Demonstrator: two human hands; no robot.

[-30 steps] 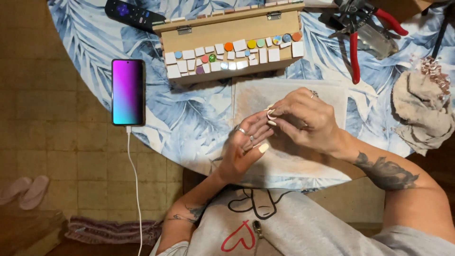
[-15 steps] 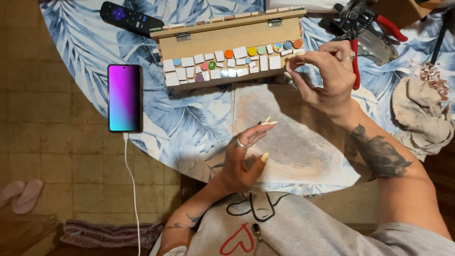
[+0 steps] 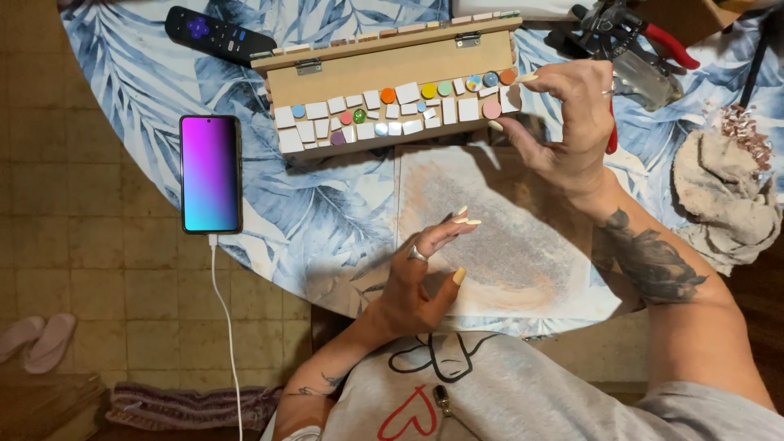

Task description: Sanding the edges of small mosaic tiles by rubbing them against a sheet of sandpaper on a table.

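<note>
We are reaching our right hand (image 3: 572,122), fingers pinched though any piece is too small to tell, at the right end of the wooden box (image 3: 392,90), lying crosswise ahead. Our left hand (image 3: 420,273) is hovering open, nearer us.

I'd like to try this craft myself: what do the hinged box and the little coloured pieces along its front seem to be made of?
The box looks like raw wood or fibreboard: matte, even tan, with small metal hinges. The pieces look like ceramic or glass mosaic tiles: flat white squares and coloured rounds, a few of them shiny. The right hand reaches to the row's right end; the left hand hovers over the paper sheet.
</note>
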